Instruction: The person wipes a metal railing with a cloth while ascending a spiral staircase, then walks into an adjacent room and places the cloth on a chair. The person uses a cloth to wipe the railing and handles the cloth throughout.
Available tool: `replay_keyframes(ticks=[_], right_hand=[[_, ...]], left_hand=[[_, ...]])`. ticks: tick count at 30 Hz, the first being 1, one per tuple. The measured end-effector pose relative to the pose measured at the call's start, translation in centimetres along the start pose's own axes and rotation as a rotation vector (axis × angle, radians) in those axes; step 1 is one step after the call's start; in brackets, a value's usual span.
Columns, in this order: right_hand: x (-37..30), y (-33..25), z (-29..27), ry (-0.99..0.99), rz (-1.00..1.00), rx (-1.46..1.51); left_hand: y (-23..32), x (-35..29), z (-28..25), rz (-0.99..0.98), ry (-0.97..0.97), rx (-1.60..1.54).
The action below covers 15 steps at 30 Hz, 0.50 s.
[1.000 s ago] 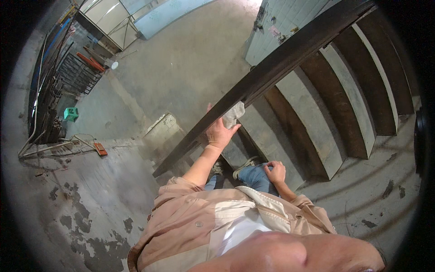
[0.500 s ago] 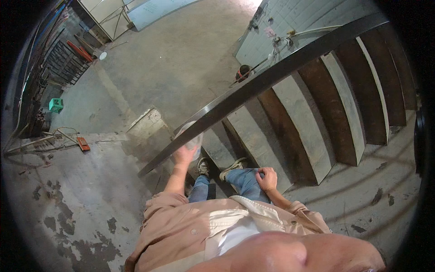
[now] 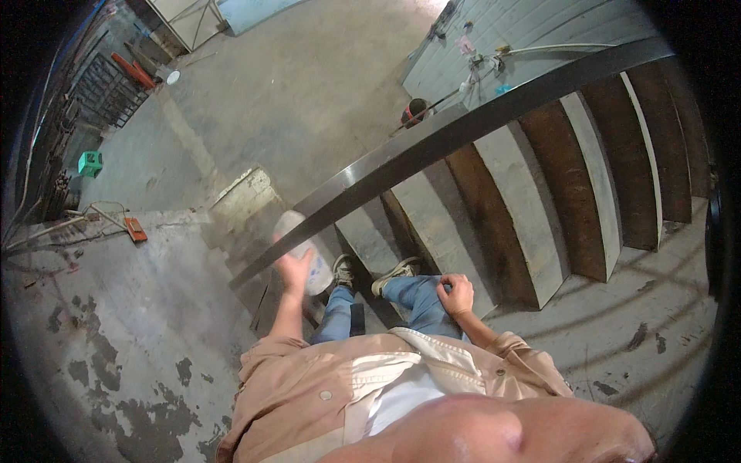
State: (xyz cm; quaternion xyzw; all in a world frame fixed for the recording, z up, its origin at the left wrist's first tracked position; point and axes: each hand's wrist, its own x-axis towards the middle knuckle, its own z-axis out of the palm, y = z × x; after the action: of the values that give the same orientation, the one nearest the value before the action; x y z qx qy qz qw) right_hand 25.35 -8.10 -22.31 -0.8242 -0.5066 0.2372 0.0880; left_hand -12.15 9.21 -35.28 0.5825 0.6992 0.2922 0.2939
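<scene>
Pressed under the left hand [image 3: 293, 266], a pale crumpled cloth [image 3: 302, 248] now sits near the lower end of the dark, smooth metal handrail [image 3: 463, 127], having slid down from higher up the rail over the last second, so the wiping seems to be nearing the rail's foot; motion blur hides whether the fingers close around it. Beyond it, the right hand [image 3: 455, 293] rests loosely curled and empty on the blue-jeaned knee, above rough grey concrete steps [image 3: 509, 193] with rusty brown risers.
</scene>
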Motion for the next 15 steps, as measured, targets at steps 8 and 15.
replay_keyframes(ticks=[8,15], right_hand=[[-1.8,-1.1,0.3,-0.029,-0.003,-0.004],[-1.0,-0.5,1.2,0.035,-0.045,0.028]], left_hand=[[-1.8,1.0,-0.1,-0.154,-0.230,0.355],[-8.6,-0.4,-5.9,-0.412,-0.450,0.557]])
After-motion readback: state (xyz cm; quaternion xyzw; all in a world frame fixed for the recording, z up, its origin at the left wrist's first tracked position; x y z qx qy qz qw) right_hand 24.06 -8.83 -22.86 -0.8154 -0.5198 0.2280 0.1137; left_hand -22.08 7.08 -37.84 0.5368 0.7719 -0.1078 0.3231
